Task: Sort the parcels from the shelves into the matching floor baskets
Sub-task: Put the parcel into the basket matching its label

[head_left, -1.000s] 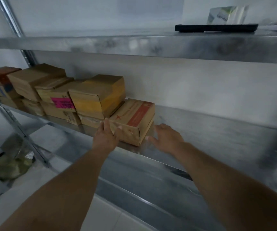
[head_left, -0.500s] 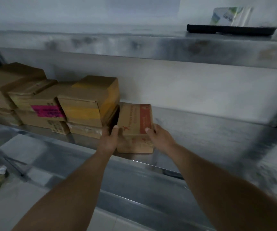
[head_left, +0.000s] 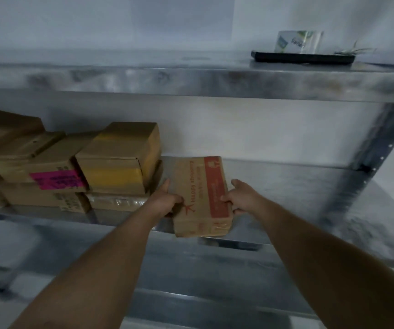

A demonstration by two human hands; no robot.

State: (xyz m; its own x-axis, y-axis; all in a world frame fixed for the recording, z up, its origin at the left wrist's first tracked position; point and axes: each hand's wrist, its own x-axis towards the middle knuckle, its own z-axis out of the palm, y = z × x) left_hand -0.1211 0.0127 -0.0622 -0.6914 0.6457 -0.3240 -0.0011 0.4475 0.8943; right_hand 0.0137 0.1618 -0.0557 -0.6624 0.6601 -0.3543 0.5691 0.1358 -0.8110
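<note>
My left hand (head_left: 167, 200) and right hand (head_left: 241, 198) clamp opposite sides of red-striped parcel (head_left: 200, 198), front end overhanging middle shelf (head_left: 298, 186) edge. Keep grip even, draw straight out, level, clear of stacked parcels (head_left: 72, 167) just left. Floor baskets not in view; contents unknown.

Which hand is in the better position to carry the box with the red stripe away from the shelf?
Neither alone, probably. The left hand grips one side of the red-striped box, the right hand the other. The right seems slightly better: its side of the shelf is bare, while stacked parcels crowd the left.
</note>
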